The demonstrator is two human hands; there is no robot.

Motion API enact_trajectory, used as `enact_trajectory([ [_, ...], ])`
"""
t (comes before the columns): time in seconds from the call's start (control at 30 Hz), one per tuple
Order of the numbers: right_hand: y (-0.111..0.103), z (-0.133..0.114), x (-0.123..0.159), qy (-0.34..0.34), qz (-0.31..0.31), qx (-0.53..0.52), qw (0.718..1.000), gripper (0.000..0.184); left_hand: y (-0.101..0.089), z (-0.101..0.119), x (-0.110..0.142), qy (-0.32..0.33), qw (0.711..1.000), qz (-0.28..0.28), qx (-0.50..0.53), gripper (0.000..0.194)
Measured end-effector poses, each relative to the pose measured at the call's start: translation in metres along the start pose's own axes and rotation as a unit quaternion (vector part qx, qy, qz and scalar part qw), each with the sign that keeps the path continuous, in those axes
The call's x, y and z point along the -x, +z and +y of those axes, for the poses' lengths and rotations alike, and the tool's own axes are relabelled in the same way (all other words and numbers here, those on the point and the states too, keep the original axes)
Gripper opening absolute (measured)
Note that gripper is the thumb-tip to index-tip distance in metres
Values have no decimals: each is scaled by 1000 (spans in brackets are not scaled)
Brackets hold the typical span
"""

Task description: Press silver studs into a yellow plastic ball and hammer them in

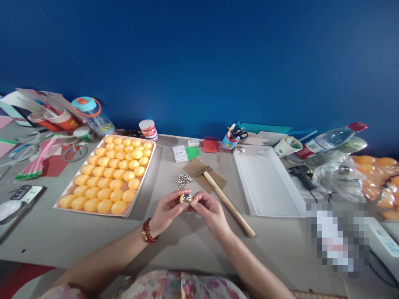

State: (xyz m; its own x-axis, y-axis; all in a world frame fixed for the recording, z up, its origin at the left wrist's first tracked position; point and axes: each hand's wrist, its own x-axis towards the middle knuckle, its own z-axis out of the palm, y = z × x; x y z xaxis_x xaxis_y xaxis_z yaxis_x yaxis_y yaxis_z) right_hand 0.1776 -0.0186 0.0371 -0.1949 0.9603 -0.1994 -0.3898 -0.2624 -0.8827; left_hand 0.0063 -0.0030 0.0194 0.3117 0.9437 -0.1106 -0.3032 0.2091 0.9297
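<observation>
Between both hands, near the middle of the table, is a small round yellow piece with shiny silver metal on its upper side. The fingers and thumb of my left hand are closed round its left side. My right hand pinches at its right edge; whether those fingertips hold a separate small part is hidden. Just beyond the fingers lies a pile of small silver metal balls. To the right, a hammer with a wooden handle rests with its head on a brown sheet.
A white-rimmed tray of yellow-orange balls stands on the left. At right is a white tray with a silver piece in its far corner. Small white boxes, a pen cup, a glue gun and bottles surround these.
</observation>
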Motion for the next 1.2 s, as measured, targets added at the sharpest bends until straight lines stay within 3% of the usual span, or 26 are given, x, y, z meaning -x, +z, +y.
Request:
enact_trajectory([
  [1.2, 3, -9, 4, -36, 8, 114, 993, 33, 2, -1, 1, -6, 1000, -5, 10, 34],
])
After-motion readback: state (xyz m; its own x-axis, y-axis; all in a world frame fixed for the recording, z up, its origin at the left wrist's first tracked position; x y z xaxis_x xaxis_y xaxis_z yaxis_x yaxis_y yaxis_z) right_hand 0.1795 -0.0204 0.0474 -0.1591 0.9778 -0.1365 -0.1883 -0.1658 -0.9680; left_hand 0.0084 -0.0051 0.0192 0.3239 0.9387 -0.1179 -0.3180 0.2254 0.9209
